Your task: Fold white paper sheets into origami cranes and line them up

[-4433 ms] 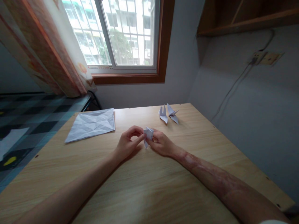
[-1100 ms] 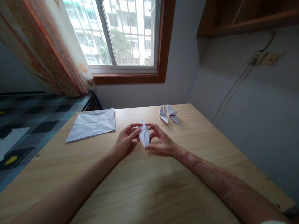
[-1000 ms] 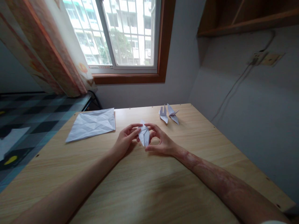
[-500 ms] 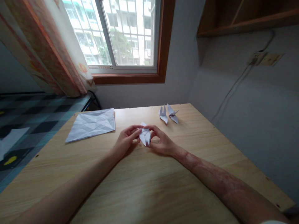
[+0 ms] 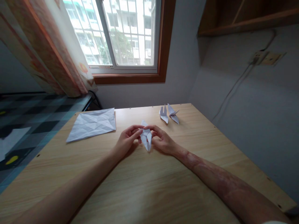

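Note:
A small folded white paper (image 5: 146, 138) is held between my two hands over the middle of the table. It has a diamond shape, with a slit down its lower half and a point toward me. My left hand (image 5: 129, 137) pinches its left edge, thumb on top. On the other side my right hand (image 5: 161, 139) grips the upper right edge, its index finger across the top and the other fingers curled behind. Beyond my right hand stand two folded paper cranes (image 5: 163, 114), the second crane (image 5: 173, 114) with its wings spread.
Creased white paper sheets (image 5: 93, 124) lie at the table's far left. The wooden table (image 5: 130, 180) meets a wall on the right, where a cable hangs from a socket (image 5: 259, 58). A checked bed cover (image 5: 30, 112) is at left, below a curtain (image 5: 53, 46).
The folded paper has tilted so its lower point reaches farther toward me and more of its length shows. My right thumb has drawn back from the lower tip. The cranes stay put.

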{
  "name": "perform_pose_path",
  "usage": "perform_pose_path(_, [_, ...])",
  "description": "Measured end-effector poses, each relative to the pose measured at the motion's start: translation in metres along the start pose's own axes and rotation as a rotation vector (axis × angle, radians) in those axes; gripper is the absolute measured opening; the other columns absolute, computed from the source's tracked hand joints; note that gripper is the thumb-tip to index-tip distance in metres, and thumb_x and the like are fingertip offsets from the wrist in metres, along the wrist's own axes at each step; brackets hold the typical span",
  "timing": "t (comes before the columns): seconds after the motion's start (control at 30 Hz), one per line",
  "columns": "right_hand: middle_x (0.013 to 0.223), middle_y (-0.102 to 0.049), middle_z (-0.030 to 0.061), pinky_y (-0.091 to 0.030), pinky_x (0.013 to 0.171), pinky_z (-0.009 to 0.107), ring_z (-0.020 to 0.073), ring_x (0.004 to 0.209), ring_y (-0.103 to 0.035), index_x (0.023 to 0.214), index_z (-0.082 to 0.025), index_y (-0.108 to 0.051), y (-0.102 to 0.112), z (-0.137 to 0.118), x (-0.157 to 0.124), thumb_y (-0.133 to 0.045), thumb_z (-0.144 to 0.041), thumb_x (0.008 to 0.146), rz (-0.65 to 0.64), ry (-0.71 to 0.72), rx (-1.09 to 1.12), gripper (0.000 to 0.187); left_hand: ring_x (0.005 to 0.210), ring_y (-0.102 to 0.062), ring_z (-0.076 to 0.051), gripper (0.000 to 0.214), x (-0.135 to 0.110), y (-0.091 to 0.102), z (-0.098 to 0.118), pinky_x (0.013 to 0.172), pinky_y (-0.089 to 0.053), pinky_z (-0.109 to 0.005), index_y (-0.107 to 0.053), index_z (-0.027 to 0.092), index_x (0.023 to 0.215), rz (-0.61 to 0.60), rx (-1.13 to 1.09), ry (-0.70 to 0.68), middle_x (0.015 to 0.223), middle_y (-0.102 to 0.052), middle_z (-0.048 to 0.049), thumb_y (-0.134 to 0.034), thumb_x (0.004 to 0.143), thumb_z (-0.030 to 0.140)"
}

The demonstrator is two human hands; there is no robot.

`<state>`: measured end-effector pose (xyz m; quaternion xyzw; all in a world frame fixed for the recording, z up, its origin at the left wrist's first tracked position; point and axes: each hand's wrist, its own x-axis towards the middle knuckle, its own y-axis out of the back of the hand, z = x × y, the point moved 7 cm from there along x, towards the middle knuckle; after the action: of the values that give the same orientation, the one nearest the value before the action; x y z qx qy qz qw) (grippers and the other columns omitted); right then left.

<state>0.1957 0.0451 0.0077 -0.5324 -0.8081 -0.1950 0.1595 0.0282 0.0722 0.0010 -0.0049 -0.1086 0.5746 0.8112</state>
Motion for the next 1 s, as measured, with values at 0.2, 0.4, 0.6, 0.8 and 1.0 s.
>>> perform_pose_path(0.2, [0.111, -0.077, 0.0030, -0.058, 0.083, 0.032, 0.0177, 0.087, -0.069, 0.132, -0.025, -0.070, 0.006, 0.003, 0.000, -0.075, -0.027, 0.095, 0.090, -0.009, -0.094, 0.037, 0.072, -0.067, -0.014, 0.043, -0.001, -0.004, 0.005, 0.066, -0.053, -0.025, -0.081, 0.016, 0.119, -0.043, 0.002, -0.008, 0.094, -0.078, -0.0066, -0.087, 0.093, 0.050])
perform_pose_path(0.4, [0.095, -0.076, 0.0021, -0.052, 0.071, 0.029, 0.0188, 0.083, -0.066, 0.115, -0.023, -0.076, 0.018, 0.007, -0.001, -0.075, -0.030, 0.097, 0.235, -0.019, -0.141, 0.020, 0.069, -0.067, -0.015, 0.053, -0.006, -0.013, 0.010, 0.069, -0.053, -0.026, -0.076, 0.016, 0.130, -0.169, 0.105, -0.036, 0.081, -0.074, -0.0011, -0.093, 0.087, 0.042])
perform_pose_path(0.6, [0.081, -0.073, 0.0008, -0.049, 0.067, 0.028, 0.0177, 0.074, -0.065, 0.098, -0.022, -0.078, 0.021, 0.003, -0.002, -0.079, -0.051, 0.100, 0.271, -0.050, -0.135, 0.029, 0.066, -0.063, -0.014, 0.047, -0.008, -0.016, 0.007, 0.061, -0.047, -0.024, -0.076, 0.019, 0.130, -0.151, 0.278, -0.048, 0.080, -0.072, -0.0002, -0.088, 0.092, 0.043])
perform_pose_path(0.8, [0.065, -0.057, -0.0041, -0.038, 0.060, 0.027, 0.0136, 0.062, -0.049, 0.086, -0.021, -0.074, 0.020, 0.005, -0.003, -0.078, -0.060, 0.099, 0.254, -0.065, -0.168, 0.042, 0.082, -0.060, -0.017, 0.029, -0.011, -0.021, 0.028, 0.069, -0.046, -0.025, -0.082, 0.018, 0.090, -0.090, 0.457, -0.242, 0.091, -0.066, -0.0045, -0.079, 0.100, 0.045])
perform_pose_path(1.0, [0.066, -0.058, -0.0037, -0.035, 0.053, 0.026, 0.0124, 0.057, -0.049, 0.091, -0.021, -0.065, 0.010, 0.015, -0.003, -0.069, -0.064, 0.104, 0.145, -0.103, 0.031, 0.045, 0.082, -0.058, -0.017, 0.043, -0.009, -0.022, 0.023, 0.073, -0.048, -0.027, -0.073, 0.016, 0.080, -0.212, 0.311, -0.130, 0.087, -0.062, -0.0038, -0.073, 0.103, 0.053])
